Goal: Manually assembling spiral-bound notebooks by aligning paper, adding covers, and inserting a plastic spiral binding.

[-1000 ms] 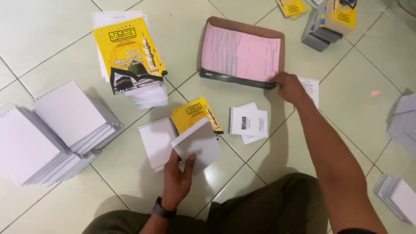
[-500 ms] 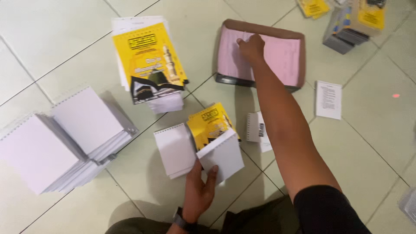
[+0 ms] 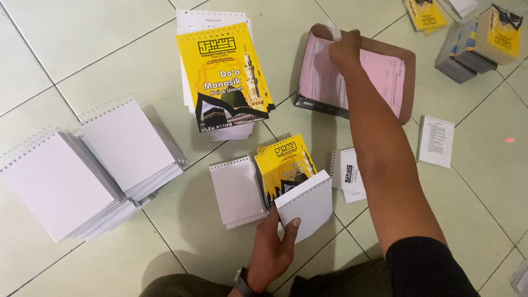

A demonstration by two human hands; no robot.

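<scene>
On the tiled floor (image 3: 110,60), two fanned stacks of white spiral pads (image 3: 82,170) are lying at nine o'clock. A tall yellow-covered booklet stack (image 3: 225,77) is standing at eleven. The brown tray (image 3: 408,82) of pink sheets (image 3: 385,77) is sitting at one o'clock; the right hand (image 3: 345,48) is pinching a sheet's top edge there. The left hand (image 3: 272,250), grip clamped, is holding a small white booklet (image 3: 308,203) at six o'clock.

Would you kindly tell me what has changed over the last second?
The right hand moved from the near right corner of the box of pink sheets to its far left corner and now pinches a sheet there. The left hand stays holding the white booklet; the stacks lie unchanged.
</scene>
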